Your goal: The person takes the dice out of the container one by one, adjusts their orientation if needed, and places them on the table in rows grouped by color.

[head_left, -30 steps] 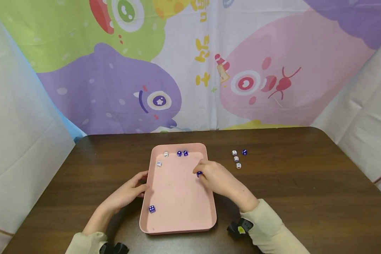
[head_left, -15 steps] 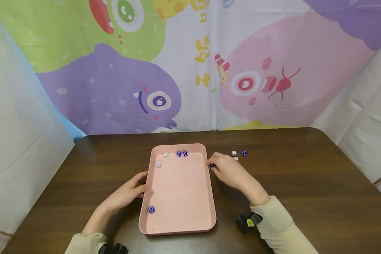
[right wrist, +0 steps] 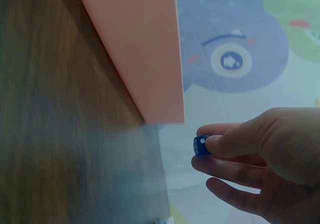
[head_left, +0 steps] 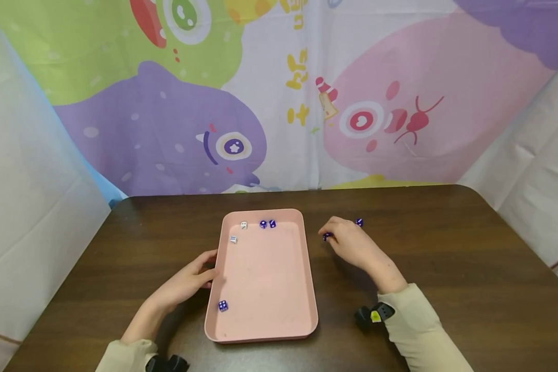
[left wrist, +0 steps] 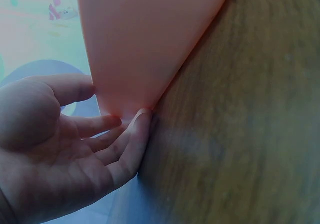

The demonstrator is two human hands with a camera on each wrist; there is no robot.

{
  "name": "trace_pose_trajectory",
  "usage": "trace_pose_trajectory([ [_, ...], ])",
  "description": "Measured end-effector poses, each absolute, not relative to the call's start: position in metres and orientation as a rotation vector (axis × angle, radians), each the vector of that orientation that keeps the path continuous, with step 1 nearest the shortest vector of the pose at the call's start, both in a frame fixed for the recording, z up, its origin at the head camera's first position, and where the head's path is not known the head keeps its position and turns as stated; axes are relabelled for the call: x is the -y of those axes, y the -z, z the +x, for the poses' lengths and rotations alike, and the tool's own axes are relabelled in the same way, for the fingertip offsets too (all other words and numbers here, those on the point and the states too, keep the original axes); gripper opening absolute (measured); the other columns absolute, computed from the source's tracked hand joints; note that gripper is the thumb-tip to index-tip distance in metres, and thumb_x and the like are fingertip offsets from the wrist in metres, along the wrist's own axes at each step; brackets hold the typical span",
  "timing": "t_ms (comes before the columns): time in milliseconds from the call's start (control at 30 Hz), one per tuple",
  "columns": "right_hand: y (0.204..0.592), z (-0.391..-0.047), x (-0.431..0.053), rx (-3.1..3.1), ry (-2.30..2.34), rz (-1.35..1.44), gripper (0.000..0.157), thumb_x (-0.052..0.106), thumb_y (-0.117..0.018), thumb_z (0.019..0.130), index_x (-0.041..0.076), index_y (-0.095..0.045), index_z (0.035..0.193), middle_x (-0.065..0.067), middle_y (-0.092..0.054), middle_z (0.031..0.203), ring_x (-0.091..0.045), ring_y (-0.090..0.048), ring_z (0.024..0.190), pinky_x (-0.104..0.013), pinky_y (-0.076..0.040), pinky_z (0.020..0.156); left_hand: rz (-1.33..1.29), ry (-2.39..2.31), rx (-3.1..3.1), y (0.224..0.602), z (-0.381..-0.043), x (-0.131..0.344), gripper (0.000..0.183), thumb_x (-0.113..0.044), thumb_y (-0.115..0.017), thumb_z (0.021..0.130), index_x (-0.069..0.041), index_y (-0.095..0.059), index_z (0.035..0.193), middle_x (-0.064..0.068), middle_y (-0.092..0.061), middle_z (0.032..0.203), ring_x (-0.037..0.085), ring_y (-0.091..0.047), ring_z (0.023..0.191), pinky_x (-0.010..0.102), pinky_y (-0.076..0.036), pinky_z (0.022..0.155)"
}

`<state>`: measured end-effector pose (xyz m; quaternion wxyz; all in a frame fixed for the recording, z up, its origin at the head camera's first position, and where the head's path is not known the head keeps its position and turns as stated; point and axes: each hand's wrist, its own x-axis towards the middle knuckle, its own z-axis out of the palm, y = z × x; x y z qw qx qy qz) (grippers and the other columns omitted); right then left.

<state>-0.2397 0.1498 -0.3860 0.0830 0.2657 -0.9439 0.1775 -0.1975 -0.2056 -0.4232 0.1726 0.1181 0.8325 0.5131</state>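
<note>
The right hand (head_left: pixel 355 243) has carried the blue die (head_left: pixel 327 236) from above the tray, past its right-hand rim, to a position over the table at right of center in the head view. For the work in hand, this means the die is clear of the tray (head_left: pixel 265 274) but not yet released. The right thumb and fingers pinch it; in the right wrist view one lower finger stands apart from the die. The left hand (head_left: pixel 183 285) has stayed at the left side of the tray, its fingers spread and slightly bent against the outer wall, thumb at the rim; how firmly they press cannot be told. Inside the tray are two white dice (head_left: pixel 234 239) at upper left, a pair of blue dice (head_left: pixel 263 224) along the top end, and a single blue cube (head_left: pixel 223 306) at lower left. A loose blue cube (head_left: pixel 359 222) shows just beyond the right hand, which now hides most of that area. The table (head_left: pixel 455 274) has a dark wood-grain top with rounded far corners. A cartoon-print cloth (head_left: pixel 288 165) hangs across the top of the frame, with plain white sheets (head_left: pixel 28 155) at both sides.
</note>
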Motion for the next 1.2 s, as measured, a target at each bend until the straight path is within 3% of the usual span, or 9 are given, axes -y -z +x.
trace_pose_trajectory([
  [367, 0.389, -0.25, -0.177, 2.879, -0.598, 0.59, 0.018, 0.001, -0.057, 0.084, 0.003, -0.068, 0.098, -0.008, -0.061, 0.096, -0.022, -0.059, 0.083, -0.038, -0.048, 0.073, 0.337, -1.457, -2.36, 0.423, -0.197, 0.206, 0.049, -0.016, -0.045, 0.094, -0.003, -0.029, 0.138, 0.022, -0.039, 0.13, 0.029, -0.05, 0.108, 0.032, -0.047, 0.081],
  [633, 0.396, -0.256, -0.191, 2.888, -0.592, 0.492, 0.021, 0.002, -0.055, 0.084, 0.004, -0.068, 0.101, -0.009, -0.061, 0.096, -0.026, -0.06, 0.088, -0.045, -0.047, 0.078, 0.356, -1.463, -2.357, 0.423, -0.197, 0.206, 0.049, -0.016, -0.045, 0.094, -0.002, -0.029, 0.138, 0.022, -0.039, 0.13, 0.029, -0.05, 0.107, 0.031, -0.047, 0.08],
  [1200, 0.412, -0.264, -0.214, 2.918, -0.589, 0.409, 0.018, 0.001, -0.056, 0.085, 0.003, -0.068, 0.098, -0.013, -0.061, 0.096, -0.032, -0.058, 0.094, -0.047, -0.045, 0.081, 0.356, -1.47, -2.349, 0.423, -0.197, 0.206, 0.05, -0.017, -0.045, 0.094, -0.002, -0.028, 0.138, 0.023, -0.037, 0.132, 0.03, -0.05, 0.108, 0.031, -0.047, 0.082],
])
